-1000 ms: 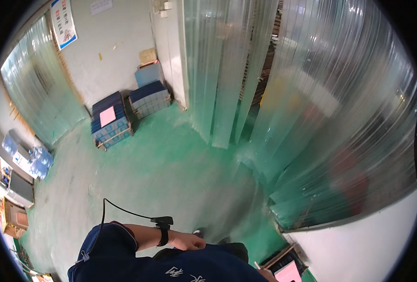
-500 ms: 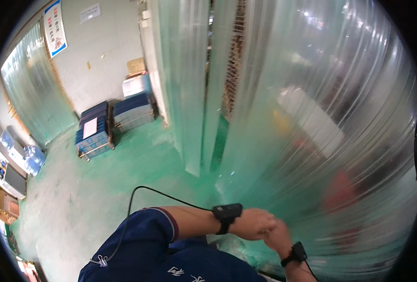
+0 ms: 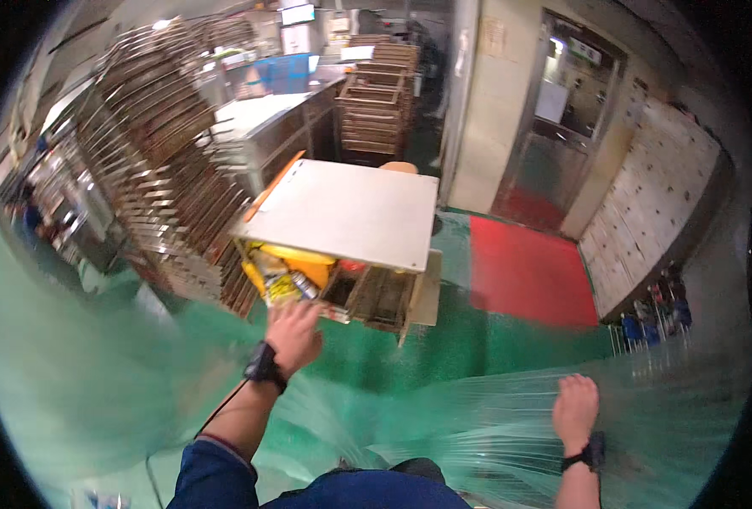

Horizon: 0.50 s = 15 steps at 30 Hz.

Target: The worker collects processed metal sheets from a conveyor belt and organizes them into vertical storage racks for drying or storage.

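A clear greenish plastic strip curtain (image 3: 469, 416) spreads low across the view, around my forearms and out to both sides. My left hand (image 3: 293, 338) reaches forward with its fingers stretched out and holds nothing I can see. Just beyond its fingertips, in the image, is the shelf of a white-topped table (image 3: 350, 208), with yellow items (image 3: 304, 265) and a small can (image 3: 304, 285) on it. At the right, my right hand (image 3: 576, 411) is against the strips, its fingers bent and together on the plastic; the fingertips are hidden. Each wrist wears a black strap device.
Tall stacks of brown racks (image 3: 151, 144) stand at the left, and more trays (image 3: 378, 102) at the back. A metal counter (image 3: 287, 136) carries a blue crate (image 3: 281, 75). To the right are a red mat (image 3: 528, 271), a door (image 3: 558, 127) and a pale slanted panel (image 3: 647, 204).
My view has swung through the strip curtain to the room behind it. My hands, close together before, are now wide apart, the left forward and the right out to the side.
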Available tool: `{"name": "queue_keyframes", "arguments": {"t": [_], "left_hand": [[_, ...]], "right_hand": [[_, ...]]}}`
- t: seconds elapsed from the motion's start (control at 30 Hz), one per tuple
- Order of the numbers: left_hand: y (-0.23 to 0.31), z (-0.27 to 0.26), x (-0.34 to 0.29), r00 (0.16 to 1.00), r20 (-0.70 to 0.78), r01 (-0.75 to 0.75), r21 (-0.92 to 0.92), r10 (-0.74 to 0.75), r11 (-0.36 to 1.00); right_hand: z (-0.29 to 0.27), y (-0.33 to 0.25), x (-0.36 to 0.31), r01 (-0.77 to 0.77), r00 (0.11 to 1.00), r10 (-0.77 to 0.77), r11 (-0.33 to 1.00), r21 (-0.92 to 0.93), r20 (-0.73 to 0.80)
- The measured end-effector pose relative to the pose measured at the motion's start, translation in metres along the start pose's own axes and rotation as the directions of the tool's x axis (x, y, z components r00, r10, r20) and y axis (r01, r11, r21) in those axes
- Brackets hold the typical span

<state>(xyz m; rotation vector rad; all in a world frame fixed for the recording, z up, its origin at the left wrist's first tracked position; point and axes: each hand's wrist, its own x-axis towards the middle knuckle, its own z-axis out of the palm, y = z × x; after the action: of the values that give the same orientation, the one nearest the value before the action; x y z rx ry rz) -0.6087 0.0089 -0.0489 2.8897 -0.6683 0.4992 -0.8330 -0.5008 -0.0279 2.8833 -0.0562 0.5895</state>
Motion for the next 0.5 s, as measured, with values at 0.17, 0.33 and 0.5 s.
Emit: {"name": "queue_keyframes", "arguments": {"t": [0.17, 0.33, 0.5], "left_hand": [[-0.054, 0.079, -0.016, 0.930, 0.148, 0.310, 0.179, -0.337, 0.934], [-0.054, 0.152, 0.004, 0.676, 0.410, 0.549, 0.274, -0.612, 0.790], [-0.010, 0.208, 0.088, 0.647, 0.488, 0.654, 0.040, -0.586, 0.756]], "right_hand": [[0.029, 0.122, -0.051, -0.356, 0.934, 0.355, 0.905, -0.231, -0.047], [0.118, 0.240, 0.006, -0.635, 0.753, 0.653, 0.689, -0.349, -0.082], [0.247, 0.277, 0.186, -0.470, 0.878, 0.414, 0.844, 0.261, 0.240]]}}
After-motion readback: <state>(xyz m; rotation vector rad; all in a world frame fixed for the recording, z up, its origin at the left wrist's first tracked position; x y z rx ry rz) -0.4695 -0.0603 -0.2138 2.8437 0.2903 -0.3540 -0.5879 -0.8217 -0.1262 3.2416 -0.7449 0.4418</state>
